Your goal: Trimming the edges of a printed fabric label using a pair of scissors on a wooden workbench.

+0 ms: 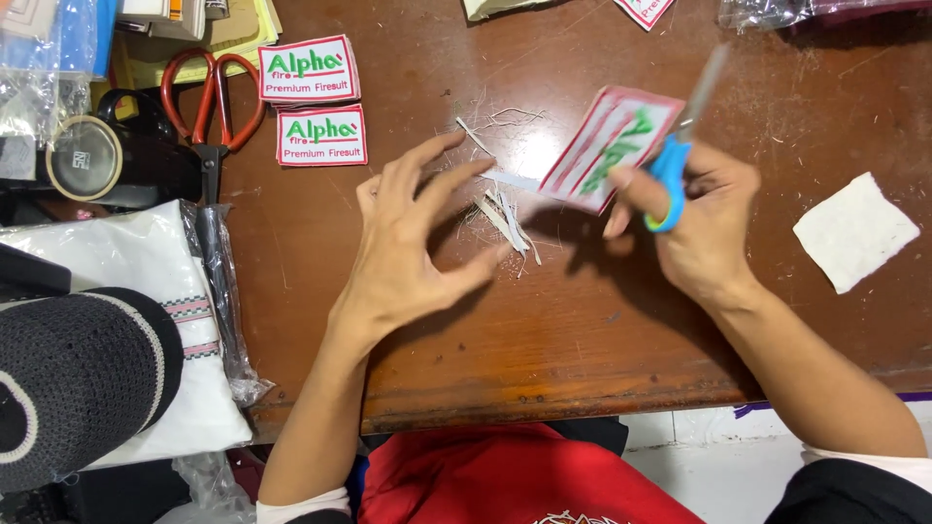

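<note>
In the head view our right hand (701, 221) grips blue scissors (670, 180) and a stack of patches (610, 147) above the table (582, 330), while our left hand (413, 238) hovers open over white trimmings (505, 213). Two trimmed patches (316, 102) lie by red scissors (209, 102), so we judge the trimming partly done.

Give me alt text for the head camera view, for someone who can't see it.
Over a brown wooden table, the right hand holds blue-handled scissors and a red-bordered white patch, while the left hand hovers open above white trimmings. Two more patches and red-handled scissors lie to the left.
</note>
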